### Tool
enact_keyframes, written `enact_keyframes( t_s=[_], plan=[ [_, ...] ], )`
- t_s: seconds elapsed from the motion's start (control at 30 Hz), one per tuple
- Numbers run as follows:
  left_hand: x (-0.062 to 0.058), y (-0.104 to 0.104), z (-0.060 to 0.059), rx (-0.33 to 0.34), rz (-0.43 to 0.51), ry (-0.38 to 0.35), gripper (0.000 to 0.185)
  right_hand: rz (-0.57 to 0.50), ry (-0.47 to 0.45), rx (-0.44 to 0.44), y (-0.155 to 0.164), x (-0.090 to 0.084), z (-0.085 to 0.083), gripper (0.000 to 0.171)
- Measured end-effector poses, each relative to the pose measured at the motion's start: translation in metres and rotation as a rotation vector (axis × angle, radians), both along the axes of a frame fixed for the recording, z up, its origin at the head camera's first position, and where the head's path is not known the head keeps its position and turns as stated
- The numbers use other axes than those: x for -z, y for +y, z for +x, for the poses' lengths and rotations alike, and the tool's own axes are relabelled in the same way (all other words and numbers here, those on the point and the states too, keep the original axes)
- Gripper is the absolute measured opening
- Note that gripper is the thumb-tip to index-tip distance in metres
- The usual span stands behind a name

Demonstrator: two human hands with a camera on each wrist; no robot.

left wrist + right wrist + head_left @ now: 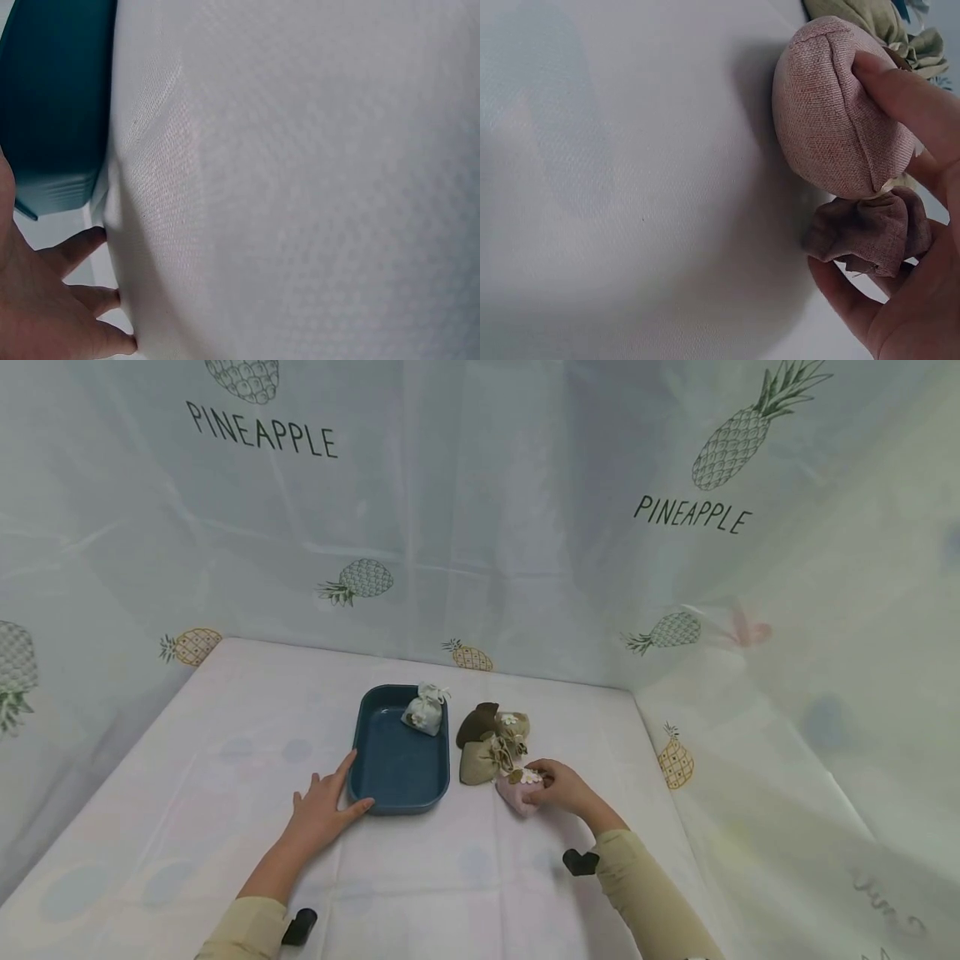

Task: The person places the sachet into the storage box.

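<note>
The pink pouch, right of the blue tray, is pinched by the curled right hand. The tray's near-left corner is touched by the flat left hand, fingers spread.

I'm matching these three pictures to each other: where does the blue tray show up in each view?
Head: blue tray at centre, left hand on its near left corner.
Left wrist: top left corner.
Right wrist: not in it.
Shared landmark: white tablecloth.

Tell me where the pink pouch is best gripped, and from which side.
Probably at the cinched neck, from the near right. The pink pouch lies on its side on the table, so its round body is bulky while the gathered neck is narrow. The right hand already holds it there.
</note>
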State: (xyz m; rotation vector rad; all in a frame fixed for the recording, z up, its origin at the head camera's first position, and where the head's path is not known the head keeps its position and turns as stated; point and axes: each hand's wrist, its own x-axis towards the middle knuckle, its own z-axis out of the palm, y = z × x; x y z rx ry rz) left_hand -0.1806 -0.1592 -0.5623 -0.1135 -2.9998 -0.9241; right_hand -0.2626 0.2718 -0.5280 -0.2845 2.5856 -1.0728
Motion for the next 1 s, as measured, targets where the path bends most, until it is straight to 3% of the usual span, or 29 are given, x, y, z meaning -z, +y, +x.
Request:
enact_keyframes(
  t_s=[0.23,0.5,0.8,1.0],
  plan=[
    [-0.001,0.000,0.000,-0.003,0.002,-0.001,0.093,-0.029,0.011,0.025,-0.003,0.001,0.004,0.061],
    [0.000,0.000,-0.001,-0.002,0.004,-0.009,0.093,-0.035,0.066,-0.007,-0.005,0.004,0.007,0.054],
    [0.002,-0.002,-0.002,-0.009,0.004,-0.005,0.093,0.020,0.210,-0.169,-0.019,-0.016,0.010,0.043],
    [0.002,-0.002,-0.002,-0.005,0.003,-0.001,0.093,0.017,0.253,-0.258,-0.033,-0.033,0.006,0.042]
  ],
)
